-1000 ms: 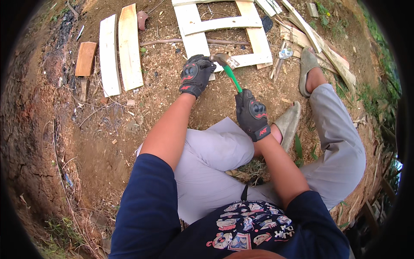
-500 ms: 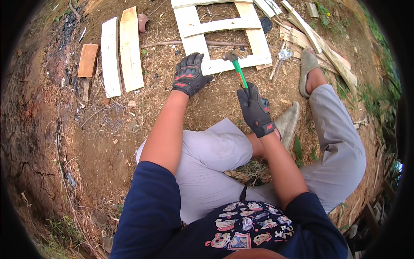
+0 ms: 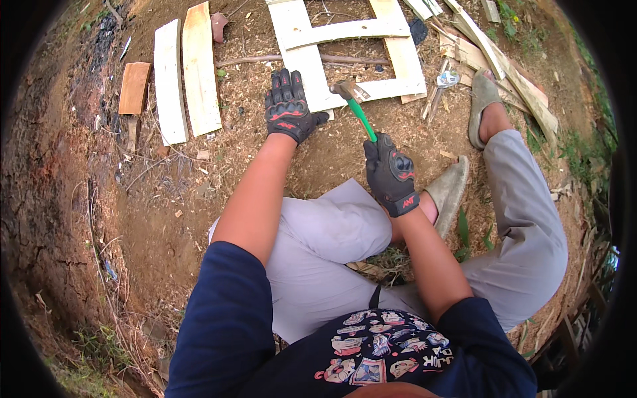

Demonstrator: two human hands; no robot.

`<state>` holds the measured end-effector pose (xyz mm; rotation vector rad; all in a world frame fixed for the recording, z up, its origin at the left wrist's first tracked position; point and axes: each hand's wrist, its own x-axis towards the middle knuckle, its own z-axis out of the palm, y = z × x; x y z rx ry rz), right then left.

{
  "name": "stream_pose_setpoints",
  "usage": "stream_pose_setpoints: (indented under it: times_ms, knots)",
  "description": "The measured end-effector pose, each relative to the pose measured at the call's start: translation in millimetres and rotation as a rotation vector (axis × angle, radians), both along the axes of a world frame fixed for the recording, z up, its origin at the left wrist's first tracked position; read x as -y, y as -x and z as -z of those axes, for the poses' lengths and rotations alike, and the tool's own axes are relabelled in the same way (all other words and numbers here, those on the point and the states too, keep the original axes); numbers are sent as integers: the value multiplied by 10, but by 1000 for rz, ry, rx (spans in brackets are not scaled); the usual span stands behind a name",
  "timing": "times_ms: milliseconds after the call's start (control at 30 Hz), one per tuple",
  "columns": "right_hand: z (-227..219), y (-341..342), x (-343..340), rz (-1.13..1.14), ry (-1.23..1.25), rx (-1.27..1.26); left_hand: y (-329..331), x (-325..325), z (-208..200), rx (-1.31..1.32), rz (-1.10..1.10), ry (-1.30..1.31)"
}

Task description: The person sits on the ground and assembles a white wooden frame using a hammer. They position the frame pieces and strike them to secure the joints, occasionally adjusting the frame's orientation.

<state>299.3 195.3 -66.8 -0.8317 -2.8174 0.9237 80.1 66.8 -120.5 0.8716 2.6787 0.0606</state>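
Note:
A ladder-like frame of pale wooden slats (image 3: 391, 88) lies on the ground in front of me. My left hand (image 3: 289, 111), in a black glove with red trim, rests flat at its near left corner. The fingers stretch forward along the left board, and the thumb points toward the near end. In my right hand (image 3: 391, 172), gloved alike, is a hammer (image 3: 362, 119) gripped low on its green handle. Its metal head is over the left part of the near slat; whether it touches the wood I cannot tell.
Left of the frame lie two long pale boards (image 3: 201, 69) and a short brown wood piece (image 3: 135, 88). Scrap planks (image 3: 514, 79) are piled at the far right, beside my shoe (image 3: 484, 106). A crumpled clear plastic piece (image 3: 447, 79) sits nearby. Wood chips litter the soil.
My left fingers have uncurled from the frame's corner and straightened forward. The hammer head has shifted left along the near slat, its handle tilting more. The view has moved slightly.

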Motion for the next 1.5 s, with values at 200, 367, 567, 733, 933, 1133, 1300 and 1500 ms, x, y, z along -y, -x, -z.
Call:
stream_pose_setpoints:
  times_ms: [200,367,567,733,933,1133,1300,1500]
  knots:
    - [-42,22,-15,-87,-64,-108,3,-17,-2,20,0,16]
    - [-103,23,48,57,-14,-28,27,-3,8,13,-12,8]
    - [228,-65,26,-68,-87,67,32,-30,-21,73,-10,54]
    - [151,-88,65,36,-30,-102,37,18,39,66,-26,54]
    - [399,-194,10,91,-14,-44,50,-4,30,58,-21,56]
    - [538,-217,-46,197,389,65,49,-59,-24,94,-22,51]
    - [129,-28,3,522,1261,25,43,-6,11,72,-22,34]
    - [-57,83,58,583,1388,-22,59,-6,4,79,-25,34]
